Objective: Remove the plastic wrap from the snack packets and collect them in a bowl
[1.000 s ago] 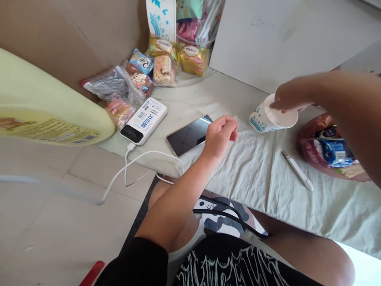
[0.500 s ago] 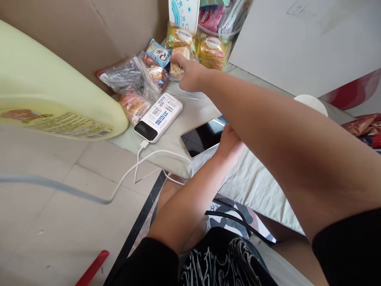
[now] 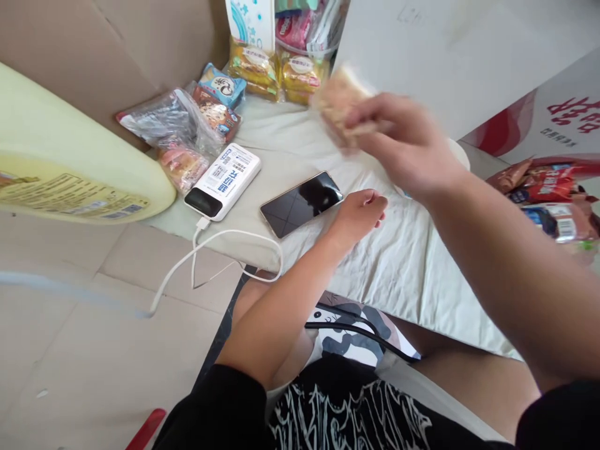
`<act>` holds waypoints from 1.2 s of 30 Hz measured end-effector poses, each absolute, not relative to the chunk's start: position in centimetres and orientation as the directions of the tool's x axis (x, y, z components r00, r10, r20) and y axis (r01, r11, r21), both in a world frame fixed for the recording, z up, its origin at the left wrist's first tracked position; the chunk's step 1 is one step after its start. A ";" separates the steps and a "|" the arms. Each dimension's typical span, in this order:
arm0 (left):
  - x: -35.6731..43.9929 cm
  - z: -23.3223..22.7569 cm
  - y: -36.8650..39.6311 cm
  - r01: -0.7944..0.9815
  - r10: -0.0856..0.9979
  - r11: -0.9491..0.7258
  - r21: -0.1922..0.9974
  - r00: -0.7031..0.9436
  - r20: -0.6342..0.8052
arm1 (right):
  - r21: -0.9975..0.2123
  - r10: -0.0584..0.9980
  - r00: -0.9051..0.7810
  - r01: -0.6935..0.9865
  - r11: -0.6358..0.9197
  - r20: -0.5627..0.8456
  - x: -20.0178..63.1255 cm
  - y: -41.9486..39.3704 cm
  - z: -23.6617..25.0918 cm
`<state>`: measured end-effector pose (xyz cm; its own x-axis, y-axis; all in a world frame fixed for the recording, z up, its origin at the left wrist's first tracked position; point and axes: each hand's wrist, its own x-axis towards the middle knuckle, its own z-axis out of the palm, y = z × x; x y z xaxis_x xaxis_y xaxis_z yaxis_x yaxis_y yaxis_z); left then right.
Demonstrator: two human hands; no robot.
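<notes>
My right hand (image 3: 405,140) is raised over the cloth-covered table (image 3: 389,250), its fingers closed on a piece of packaged bread (image 3: 338,100) that is smeared by motion. My left hand (image 3: 360,214) rests on the cloth with curled fingers, and nothing shows in it. Just left of that hand lies a smartphone (image 3: 302,205) with a dark screen. Farther left is a white power bank (image 3: 225,181) with a white cable (image 3: 220,234) plugged into its near end.
Several snack packs stand at the back, including yellow-wrapped cakes (image 3: 302,75) and a blue packet (image 3: 221,84). A large pale-yellow bottle (image 3: 79,150) looms on the left. Red snack bags (image 3: 553,187) lie at the right, near a white box (image 3: 412,56).
My right hand has lifted the bread from beside the yellow packs and carried it rightward. My left hand is now fully visible, and the view has shifted right.
</notes>
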<state>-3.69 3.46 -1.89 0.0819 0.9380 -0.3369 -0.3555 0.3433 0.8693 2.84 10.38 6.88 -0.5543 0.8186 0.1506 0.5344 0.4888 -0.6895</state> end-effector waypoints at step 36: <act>1.4 -4.4 4.2 -0.338 0.785 0.505 0.794 0.563 -0.260 | -0.340 0.956 -0.082 0.923 0.179 0.281 29.9 -0.3 -5.9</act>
<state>1.39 4.19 -4.45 0.5630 0.7846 -0.2598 -0.3381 0.5054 0.7939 29.90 -0.25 -5.89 -0.0823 0.9562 0.2808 0.9232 0.1793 -0.3399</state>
